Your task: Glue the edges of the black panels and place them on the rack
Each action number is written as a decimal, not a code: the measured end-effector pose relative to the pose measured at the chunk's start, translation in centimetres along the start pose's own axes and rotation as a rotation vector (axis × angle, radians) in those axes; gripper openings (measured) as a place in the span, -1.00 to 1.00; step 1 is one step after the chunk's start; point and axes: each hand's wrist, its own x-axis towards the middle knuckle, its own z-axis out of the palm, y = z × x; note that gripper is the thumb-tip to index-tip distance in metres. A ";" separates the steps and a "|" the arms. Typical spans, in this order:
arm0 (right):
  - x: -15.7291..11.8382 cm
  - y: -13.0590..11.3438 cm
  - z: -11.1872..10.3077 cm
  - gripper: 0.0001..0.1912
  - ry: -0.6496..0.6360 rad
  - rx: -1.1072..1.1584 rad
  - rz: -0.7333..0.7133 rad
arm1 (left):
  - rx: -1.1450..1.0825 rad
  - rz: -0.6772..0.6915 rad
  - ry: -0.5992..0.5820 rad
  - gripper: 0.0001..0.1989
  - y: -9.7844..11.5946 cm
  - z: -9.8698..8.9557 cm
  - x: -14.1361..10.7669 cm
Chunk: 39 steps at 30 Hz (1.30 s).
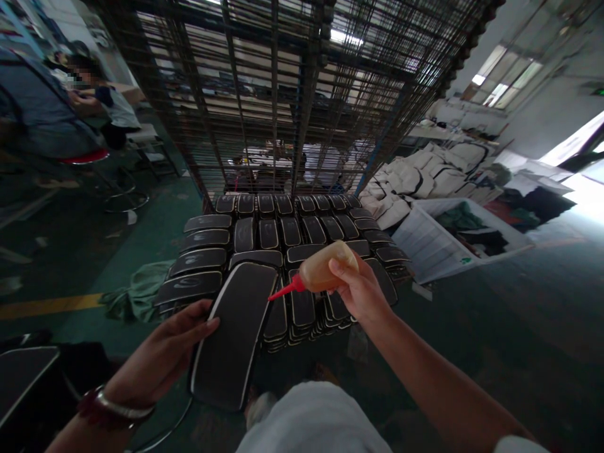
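Note:
Held by its left edge in my left hand is a long black panel with rounded corners and a pale line along its rim. My right hand is wrapped round a squeeze bottle of amber liquid. The bottle lies tilted, its red nozzle pointing left, with the tip at the panel's upper right edge. Beyond the panel, rows of similar black pieces lie stacked, each with a light outline.
A tall wire rack rises behind the stacks. At the right are a white bin with dark cloth and a pile of pale pieces. Green cloth lies left. People sit at the upper left, one near a red stool.

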 end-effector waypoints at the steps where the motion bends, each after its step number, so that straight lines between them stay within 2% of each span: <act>1: -0.2 0.1 0.1 -0.46 -0.006 -0.002 0.009 | -0.012 -0.006 0.004 -0.54 0.0 0.1 0.0; 4: -1.0 0.4 0.2 -0.46 -0.031 -0.021 0.025 | -0.032 -0.017 0.041 -0.50 -0.1 0.6 0.0; 12: -3.0 1.0 0.3 -0.50 -0.129 -0.071 0.031 | -0.084 -0.049 0.165 -0.72 -0.4 2.0 0.3; 20: -4.3 2.0 -0.7 -0.51 -0.231 -0.164 0.004 | -0.161 -0.083 0.337 -0.77 -0.7 2.2 0.9; 27: -5.3 2.5 -0.4 -0.41 -0.326 -0.109 0.057 | -0.223 -0.076 0.365 -0.75 -1.0 1.9 1.4; 32: -6.0 2.7 -0.4 -0.39 -0.394 -0.067 0.054 | -0.282 -0.081 0.405 -0.80 -0.4 1.8 1.1; 36: -6.1 3.1 -0.4 -0.41 -0.364 -0.061 0.017 | -0.340 -0.101 0.466 -0.74 0.0 1.6 1.3; 39: -5.8 3.5 0.0 -0.41 -0.248 -0.049 -0.025 | -0.397 -0.080 0.521 -0.67 -0.1 1.6 1.7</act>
